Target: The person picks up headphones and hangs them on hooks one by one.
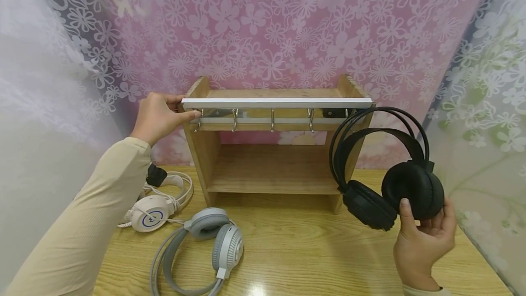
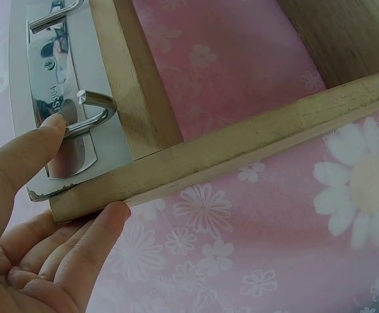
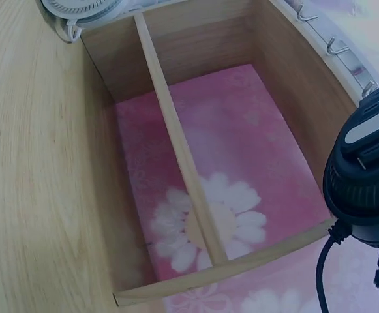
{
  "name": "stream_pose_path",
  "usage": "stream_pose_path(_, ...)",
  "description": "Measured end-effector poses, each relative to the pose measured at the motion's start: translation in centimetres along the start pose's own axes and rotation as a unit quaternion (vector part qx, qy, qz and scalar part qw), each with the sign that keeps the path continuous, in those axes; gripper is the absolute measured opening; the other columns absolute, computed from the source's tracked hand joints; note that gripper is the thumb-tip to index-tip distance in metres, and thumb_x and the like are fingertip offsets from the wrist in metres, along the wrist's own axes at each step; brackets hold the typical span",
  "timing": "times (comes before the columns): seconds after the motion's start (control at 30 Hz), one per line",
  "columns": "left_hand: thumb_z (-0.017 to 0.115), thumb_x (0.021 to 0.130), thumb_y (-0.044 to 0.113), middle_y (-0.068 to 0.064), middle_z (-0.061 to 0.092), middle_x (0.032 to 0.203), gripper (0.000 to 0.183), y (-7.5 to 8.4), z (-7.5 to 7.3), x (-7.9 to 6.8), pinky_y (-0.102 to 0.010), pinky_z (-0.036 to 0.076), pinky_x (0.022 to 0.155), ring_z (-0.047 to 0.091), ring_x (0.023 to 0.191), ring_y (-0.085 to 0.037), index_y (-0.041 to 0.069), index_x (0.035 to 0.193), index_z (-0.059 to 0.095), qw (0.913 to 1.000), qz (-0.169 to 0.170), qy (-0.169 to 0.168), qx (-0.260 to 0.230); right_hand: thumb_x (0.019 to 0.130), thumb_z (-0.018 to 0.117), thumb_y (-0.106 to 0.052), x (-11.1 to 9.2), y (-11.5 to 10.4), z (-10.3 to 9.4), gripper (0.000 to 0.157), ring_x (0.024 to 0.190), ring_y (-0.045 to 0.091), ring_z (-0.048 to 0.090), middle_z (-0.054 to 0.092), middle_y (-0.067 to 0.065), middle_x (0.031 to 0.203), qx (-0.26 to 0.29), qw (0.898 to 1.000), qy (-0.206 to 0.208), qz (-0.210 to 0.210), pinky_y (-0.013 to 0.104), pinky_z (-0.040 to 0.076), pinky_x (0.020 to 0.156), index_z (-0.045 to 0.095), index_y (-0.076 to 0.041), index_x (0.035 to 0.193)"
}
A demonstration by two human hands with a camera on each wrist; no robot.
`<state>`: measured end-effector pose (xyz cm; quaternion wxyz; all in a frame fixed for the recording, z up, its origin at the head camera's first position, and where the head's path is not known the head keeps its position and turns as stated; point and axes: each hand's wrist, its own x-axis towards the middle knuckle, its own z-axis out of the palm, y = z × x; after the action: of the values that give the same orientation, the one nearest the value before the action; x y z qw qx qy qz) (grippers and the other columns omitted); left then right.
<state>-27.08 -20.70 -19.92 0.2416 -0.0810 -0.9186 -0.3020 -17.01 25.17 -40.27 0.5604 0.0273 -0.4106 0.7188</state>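
In the head view my left hand (image 1: 158,115) grips the left end of a white hook rail (image 1: 255,103) along the upper front of a small wooden shelf (image 1: 271,168). The left wrist view shows the thumb against the metal plate by the end hook (image 2: 91,120), with fingers against the outer side of the shelf. My right hand (image 1: 425,241) holds black headphones (image 1: 412,188) by one ear cup, thumb on the cushion. Their headband arches upward and overlaps the rail's right end in the head view. An ear cup (image 3: 365,169) and dark cable show in the right wrist view.
Grey headphones (image 1: 228,250) lie on the wood-grain table (image 1: 304,245) before the shelf. White headphones (image 1: 152,214) with a looped cable lie left of it, partly behind my left sleeve (image 1: 90,209). A pink floral sheet (image 1: 263,35) covers the wall behind.
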Motion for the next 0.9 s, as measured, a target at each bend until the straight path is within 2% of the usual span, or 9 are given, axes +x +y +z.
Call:
stream_pose_path(0.3,0.081,0.076,0.038,-0.009,0.073,0.082,0.046,0.0,0.0,0.1,-0.024,0.040,0.055,0.056,0.065,-0.009,0.007,0.109,0.074,1.0000,-0.001,-0.004,-0.001,0.067,0.076,0.018,-1.4,1.3,-0.1,0.062,0.098,0.026,0.061,0.059,0.026,0.118,-0.019,0.999,0.029,0.002,0.021,0.053,0.074,0.056,0.004,0.125)
stream_pose_path(0.5,0.081,0.076,0.037,-0.009,0.073,0.083,0.045,-0.1,0.0,0.1,-0.025,0.041,0.056,0.057,0.067,-0.011,0.007,0.108,0.074,1.0000,-0.002,-0.005,0.005,0.070,0.075,0.015,-2.7,2.1,-0.3,0.063,0.104,0.027,0.059,0.056,0.023,0.122,-0.050,0.998,0.027,0.021,0.020,0.053,0.076,0.052,0.002,0.127)
stream_pose_path(0.9,0.081,0.077,0.037,-0.009,0.073,0.084,0.046,0.0,0.1,0.1,-0.023,0.041,0.056,0.056,0.067,-0.010,0.008,0.111,0.073,1.0000,-0.004,-0.004,0.003,0.072,0.074,0.014,-4.7,4.4,-0.1,0.066,0.110,0.028,0.053,0.047,0.019,0.129,-0.068,0.997,0.015,0.035,0.021,0.052,0.077,0.045,-0.002,0.129)
